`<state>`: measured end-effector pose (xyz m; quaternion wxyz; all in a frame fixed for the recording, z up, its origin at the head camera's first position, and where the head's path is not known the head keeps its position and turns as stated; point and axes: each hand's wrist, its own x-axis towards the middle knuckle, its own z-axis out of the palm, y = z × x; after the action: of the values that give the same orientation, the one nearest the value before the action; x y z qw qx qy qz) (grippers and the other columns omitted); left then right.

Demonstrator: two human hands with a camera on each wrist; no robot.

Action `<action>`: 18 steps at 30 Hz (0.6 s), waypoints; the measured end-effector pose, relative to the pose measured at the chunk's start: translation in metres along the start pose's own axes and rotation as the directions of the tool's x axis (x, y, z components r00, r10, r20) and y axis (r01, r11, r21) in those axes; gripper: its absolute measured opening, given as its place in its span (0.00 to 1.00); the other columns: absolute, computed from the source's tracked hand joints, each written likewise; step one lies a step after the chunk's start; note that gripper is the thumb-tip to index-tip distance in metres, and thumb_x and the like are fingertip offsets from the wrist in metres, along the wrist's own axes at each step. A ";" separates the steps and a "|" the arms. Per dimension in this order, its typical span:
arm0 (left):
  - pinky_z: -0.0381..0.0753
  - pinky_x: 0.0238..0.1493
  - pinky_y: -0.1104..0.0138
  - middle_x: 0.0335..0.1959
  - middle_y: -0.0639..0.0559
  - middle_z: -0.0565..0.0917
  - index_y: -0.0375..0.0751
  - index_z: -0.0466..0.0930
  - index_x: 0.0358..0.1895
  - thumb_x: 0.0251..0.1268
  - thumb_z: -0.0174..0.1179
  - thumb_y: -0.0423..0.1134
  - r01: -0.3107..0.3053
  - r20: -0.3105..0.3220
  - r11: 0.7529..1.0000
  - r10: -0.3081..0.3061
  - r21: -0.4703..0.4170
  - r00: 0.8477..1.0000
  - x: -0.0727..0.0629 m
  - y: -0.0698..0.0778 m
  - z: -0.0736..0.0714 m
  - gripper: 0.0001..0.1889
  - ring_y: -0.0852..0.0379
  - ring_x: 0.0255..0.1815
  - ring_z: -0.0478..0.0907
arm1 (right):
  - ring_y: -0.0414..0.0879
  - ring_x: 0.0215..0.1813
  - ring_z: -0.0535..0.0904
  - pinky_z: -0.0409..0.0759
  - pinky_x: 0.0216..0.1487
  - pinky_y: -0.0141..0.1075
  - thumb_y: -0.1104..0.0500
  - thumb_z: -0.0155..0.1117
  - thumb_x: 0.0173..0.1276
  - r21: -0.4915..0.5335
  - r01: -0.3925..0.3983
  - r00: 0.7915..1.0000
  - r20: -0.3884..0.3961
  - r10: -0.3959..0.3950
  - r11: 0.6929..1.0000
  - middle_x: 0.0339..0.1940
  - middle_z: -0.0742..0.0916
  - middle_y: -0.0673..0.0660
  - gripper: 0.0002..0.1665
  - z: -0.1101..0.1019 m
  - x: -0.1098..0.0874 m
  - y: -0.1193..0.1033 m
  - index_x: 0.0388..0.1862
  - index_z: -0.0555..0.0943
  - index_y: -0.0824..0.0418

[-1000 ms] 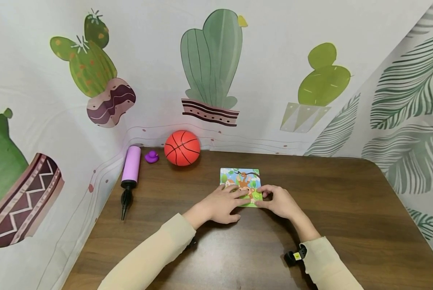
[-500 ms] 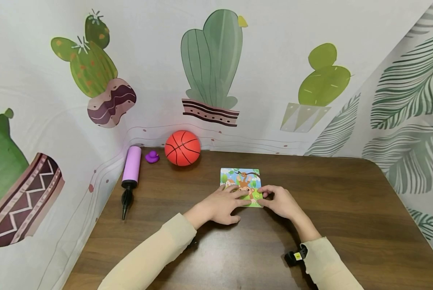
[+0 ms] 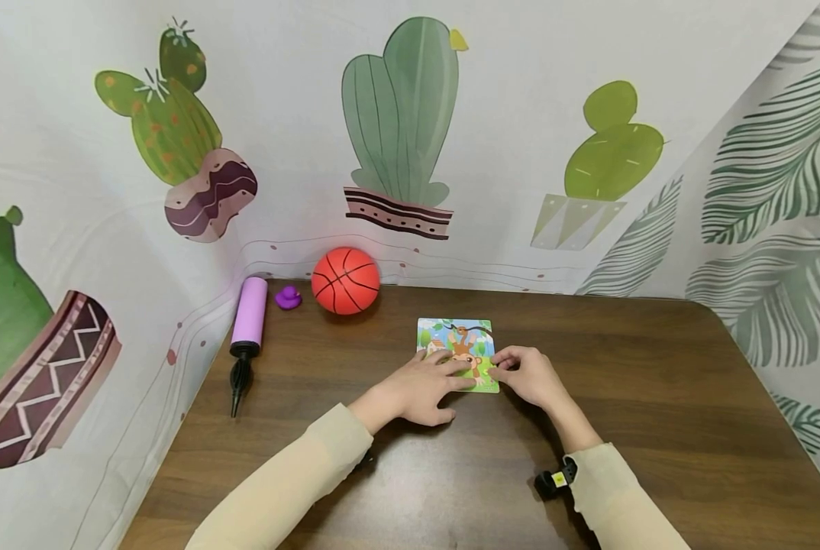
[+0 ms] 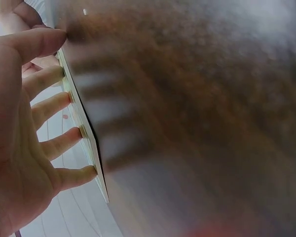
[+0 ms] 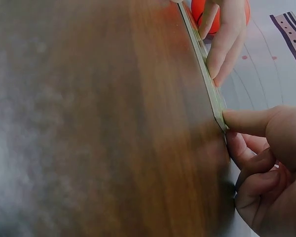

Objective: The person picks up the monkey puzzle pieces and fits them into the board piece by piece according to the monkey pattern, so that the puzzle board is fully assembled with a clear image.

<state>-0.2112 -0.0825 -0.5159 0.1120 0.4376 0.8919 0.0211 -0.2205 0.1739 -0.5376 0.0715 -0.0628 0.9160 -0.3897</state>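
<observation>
A thin square puzzle board [image 3: 475, 333] with a monkey picture lies flat on the brown table, between both hands. My left hand [image 3: 424, 388] rests on its lower left part with the fingers spread and fairly straight. In the left wrist view the fingertips [image 4: 82, 131] press along the top of the board, and the thumb reaches the table in front. My right hand [image 3: 535, 379] pinches the right edge near the lower corner. The right wrist view has its thumb [image 5: 246, 122] on top of the board corner, with the other fingers curled against the side.
A red toy basketball [image 3: 345, 281] stands at the back, left of the board. Beside it are a small purple duck [image 3: 288, 297] and a pink hand pump [image 3: 250, 313] with a black nozzle. A cactus-print cloth [image 3: 506, 137] hangs behind the table.
The right hand's thumb has slid a little up along the board's right edge, away from the lower corner, nearer the index finger. The left hand and the board look nearly still.
</observation>
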 end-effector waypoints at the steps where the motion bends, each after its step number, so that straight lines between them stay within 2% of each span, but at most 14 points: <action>1: 0.55 0.74 0.34 0.84 0.59 0.56 0.65 0.65 0.80 0.73 0.59 0.58 0.000 -0.001 1.000 0.000 0.000 1.000 0.000 0.000 0.000 0.34 0.44 0.83 0.51 | 0.46 0.38 0.81 0.77 0.38 0.41 0.54 0.75 0.69 0.000 0.001 1.000 0.001 -0.001 1.000 0.35 0.87 0.50 0.10 0.000 0.000 0.000 0.44 0.89 0.57; 6: 0.55 0.74 0.34 0.84 0.59 0.56 0.64 0.64 0.81 0.73 0.59 0.58 -0.003 -0.004 1.000 0.003 0.000 1.000 0.000 0.000 -0.002 0.34 0.44 0.83 0.51 | 0.46 0.38 0.81 0.77 0.39 0.42 0.55 0.75 0.69 0.012 0.027 1.000 -0.007 -0.027 1.000 0.34 0.87 0.50 0.08 -0.003 -0.001 0.000 0.43 0.89 0.56; 11: 0.56 0.73 0.35 0.83 0.58 0.58 0.64 0.63 0.81 0.72 0.60 0.60 -0.008 -0.059 1.000 0.007 -0.015 0.998 -0.003 -0.006 -0.002 0.36 0.42 0.82 0.53 | 0.46 0.35 0.80 0.76 0.36 0.40 0.58 0.74 0.69 0.026 0.125 0.989 -0.080 -0.123 0.992 0.32 0.88 0.49 0.04 -0.013 -0.001 0.001 0.40 0.89 0.57; 14: 0.55 0.73 0.34 0.82 0.55 0.60 0.62 0.64 0.81 0.71 0.60 0.62 0.013 -0.126 1.000 -0.013 -0.007 0.992 -0.007 -0.014 -0.014 0.37 0.40 0.82 0.54 | 0.46 0.31 0.79 0.75 0.33 0.37 0.58 0.75 0.69 0.023 0.210 0.966 -0.163 -0.203 0.978 0.32 0.88 0.48 0.04 -0.029 0.001 -0.003 0.39 0.89 0.57; 18: 0.50 0.74 0.34 0.83 0.53 0.59 0.60 0.64 0.81 0.71 0.57 0.66 0.086 -0.228 0.996 -0.076 0.032 0.971 -0.020 -0.030 -0.051 0.38 0.40 0.82 0.52 | 0.45 0.28 0.77 0.73 0.30 0.33 0.58 0.75 0.69 -0.006 0.300 0.909 -0.300 -0.288 0.954 0.32 0.88 0.47 0.04 -0.064 0.003 -0.018 0.40 0.89 0.55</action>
<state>-0.2336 -0.1137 -0.4667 0.0012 0.3977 0.9162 0.0479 -0.2337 0.2063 -0.4808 -0.1252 -0.1393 0.8884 -0.4191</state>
